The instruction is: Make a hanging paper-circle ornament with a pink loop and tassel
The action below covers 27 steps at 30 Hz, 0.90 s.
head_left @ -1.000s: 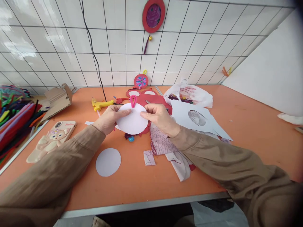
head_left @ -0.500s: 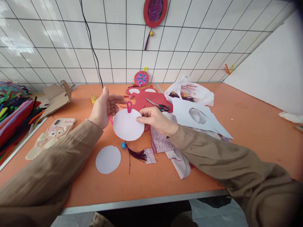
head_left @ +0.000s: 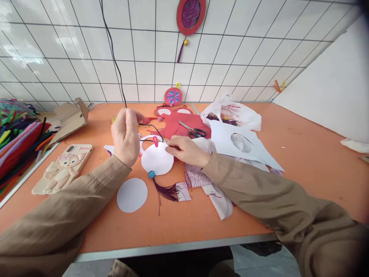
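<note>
My right hand [head_left: 188, 151] pinches the right edge of a white paper disc [head_left: 157, 159], which has a pink loop [head_left: 155, 141] at its top. At the disc's lower edge sits a blue bead [head_left: 151, 174] with a dark purple tassel [head_left: 167, 190]. My left hand [head_left: 127, 134] is raised to the left of the disc, fingers curled closed; what they hold, if anything, is hidden. Behind the disc a thin black cord [head_left: 152, 126] curves over a white ring. A second white disc [head_left: 132, 195] lies flat on the table, nearer to me.
Scissors [head_left: 192, 130] lie on red sheets [head_left: 173, 125]. To the right are cut white paper [head_left: 230, 134], a plastic bag [head_left: 245, 116] and patterned fabric [head_left: 198, 175]. A phone [head_left: 63, 169], cardboard [head_left: 67, 119] and colourful pipe cleaners [head_left: 21, 142] are at left.
My left hand has gone from spread fingers to a closed shape, slightly nearer to me. The held disc has lowered towards the bead, and the black cord has come into view.
</note>
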Tool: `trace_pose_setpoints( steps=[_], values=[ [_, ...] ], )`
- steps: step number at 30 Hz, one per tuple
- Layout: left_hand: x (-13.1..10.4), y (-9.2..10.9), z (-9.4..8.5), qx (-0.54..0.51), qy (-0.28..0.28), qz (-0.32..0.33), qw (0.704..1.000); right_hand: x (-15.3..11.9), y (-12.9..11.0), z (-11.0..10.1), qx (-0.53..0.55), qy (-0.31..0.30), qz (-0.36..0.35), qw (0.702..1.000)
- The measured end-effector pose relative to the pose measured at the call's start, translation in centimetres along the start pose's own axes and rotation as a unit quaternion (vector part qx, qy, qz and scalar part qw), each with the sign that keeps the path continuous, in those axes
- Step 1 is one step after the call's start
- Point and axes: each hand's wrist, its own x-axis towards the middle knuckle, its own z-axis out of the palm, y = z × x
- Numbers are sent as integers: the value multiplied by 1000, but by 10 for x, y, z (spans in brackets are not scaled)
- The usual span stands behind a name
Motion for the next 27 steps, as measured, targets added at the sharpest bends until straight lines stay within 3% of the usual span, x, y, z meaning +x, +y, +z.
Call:
trace_pose_setpoints(
  steps=[2,5,9,12,18,22,27],
  values=[
    [-9,4,5,16,-37,36,999,0,2,-3,-26,-36,-33,998],
    [-14,2,11,58,-135,3,989,1,7,-4,-63,-73,-48,994],
    [-11,-10,13,152,-264,-68,950,2,10,-3,-126,-62,-31,990],
    [-8,-20,12,217,-317,-64,921,2,11,-2,-163,-32,-12,986],
    [-7,-27,14,310,-315,-35,896,4,17,3,-194,49,49,979],
    [-5,-29,14,364,-295,-44,882,4,16,7,-216,38,42,975],
    [0,-35,12,347,-284,-51,892,4,15,6,-212,24,45,976]
  ],
)
